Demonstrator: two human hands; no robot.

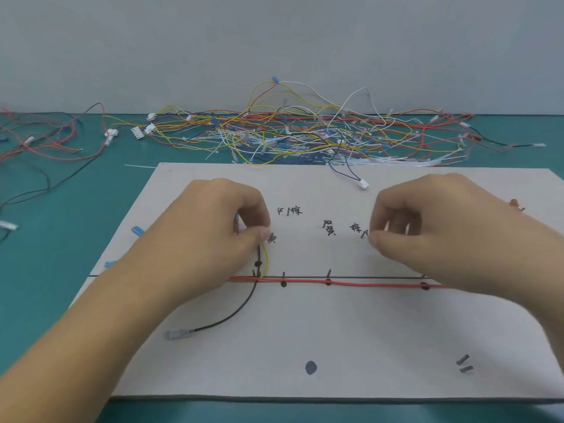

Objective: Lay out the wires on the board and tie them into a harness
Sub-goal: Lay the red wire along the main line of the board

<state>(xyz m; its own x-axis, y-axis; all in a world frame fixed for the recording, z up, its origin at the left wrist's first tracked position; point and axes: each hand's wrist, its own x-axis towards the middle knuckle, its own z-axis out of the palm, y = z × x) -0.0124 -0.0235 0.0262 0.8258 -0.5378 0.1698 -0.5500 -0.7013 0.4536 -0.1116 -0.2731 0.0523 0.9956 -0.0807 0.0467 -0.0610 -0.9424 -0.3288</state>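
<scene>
Well inside board (pixel 335 331) edges, left hand (pixel 213 230) pinches wire (pixel 267 258).

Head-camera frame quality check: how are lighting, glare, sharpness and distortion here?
Head view: soft, even light, no glare on the board, faint shadows under the left hand and right hand; head view is slightly soft overall, yet the red wire and the yellow wire the left hand pinches read clearly; the wire pile behind smears together; the board's near edge bows slightly, wide-angle distortion.

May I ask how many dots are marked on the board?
5 dots: one beside the left hand, three along the red wire, one large in front; others may be hidden.
</scene>
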